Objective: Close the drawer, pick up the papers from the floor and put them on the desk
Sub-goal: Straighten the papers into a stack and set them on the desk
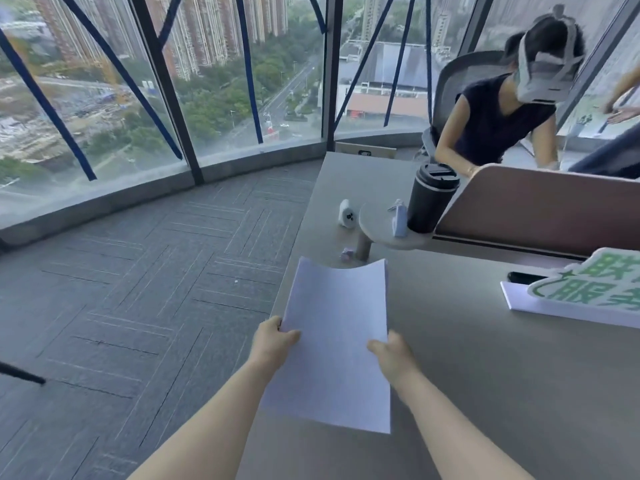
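White papers (337, 327) are held flat in front of me, just above the left part of the grey desk (485, 358). My left hand (273, 341) grips their left edge with the thumb on top. My right hand (389, 351) grips their right edge the same way. The far edge of the sheets curls up a little. No drawer is in view, and I see no papers on the grey carpet (138, 289).
On the desk stand a black cup (431, 199) on a small round shelf, a small white object (347, 213), a pink divider (540, 209) and a white-and-green sign (588, 289). A person with a headset sits behind the divider. Glass windows curve round the left.
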Available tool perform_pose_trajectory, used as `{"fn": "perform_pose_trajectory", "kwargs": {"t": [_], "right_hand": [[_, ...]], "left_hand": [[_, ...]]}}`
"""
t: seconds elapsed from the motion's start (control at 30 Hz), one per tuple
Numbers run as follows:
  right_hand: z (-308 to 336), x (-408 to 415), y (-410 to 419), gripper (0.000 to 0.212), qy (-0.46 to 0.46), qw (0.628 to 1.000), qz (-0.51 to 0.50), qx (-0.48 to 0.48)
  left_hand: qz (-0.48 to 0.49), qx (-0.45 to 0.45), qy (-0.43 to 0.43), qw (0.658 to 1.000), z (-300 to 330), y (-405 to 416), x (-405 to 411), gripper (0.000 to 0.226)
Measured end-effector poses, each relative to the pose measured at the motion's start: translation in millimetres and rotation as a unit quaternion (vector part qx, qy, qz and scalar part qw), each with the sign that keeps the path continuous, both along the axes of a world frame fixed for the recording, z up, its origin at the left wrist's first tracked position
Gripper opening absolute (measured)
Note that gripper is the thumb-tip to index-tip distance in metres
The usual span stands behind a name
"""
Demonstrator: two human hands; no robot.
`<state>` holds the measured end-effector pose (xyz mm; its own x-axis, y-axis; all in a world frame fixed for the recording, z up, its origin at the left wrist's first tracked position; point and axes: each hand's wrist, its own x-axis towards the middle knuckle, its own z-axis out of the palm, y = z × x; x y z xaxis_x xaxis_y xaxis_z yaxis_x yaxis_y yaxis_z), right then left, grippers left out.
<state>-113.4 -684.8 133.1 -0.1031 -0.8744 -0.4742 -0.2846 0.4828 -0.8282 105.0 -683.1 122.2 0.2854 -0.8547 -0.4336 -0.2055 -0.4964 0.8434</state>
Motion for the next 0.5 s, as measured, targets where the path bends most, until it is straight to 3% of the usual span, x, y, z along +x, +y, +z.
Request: {"fn": "perform_pose_trajectory", "kwargs": {"t": [0.27,0.5], "right_hand": [[-62,29,-45,0.022,0.045,0.998,0.03,0.044],[-60,44,-43,0.021,0.279,0.958,0.035,0.06]], "left_hand": [[-0.018,0.051,-0.144,0.988,-61,-43,22,0.013],[-0.014,0.066,-0.252,0.965,-66,-43,12,0.016]]}}
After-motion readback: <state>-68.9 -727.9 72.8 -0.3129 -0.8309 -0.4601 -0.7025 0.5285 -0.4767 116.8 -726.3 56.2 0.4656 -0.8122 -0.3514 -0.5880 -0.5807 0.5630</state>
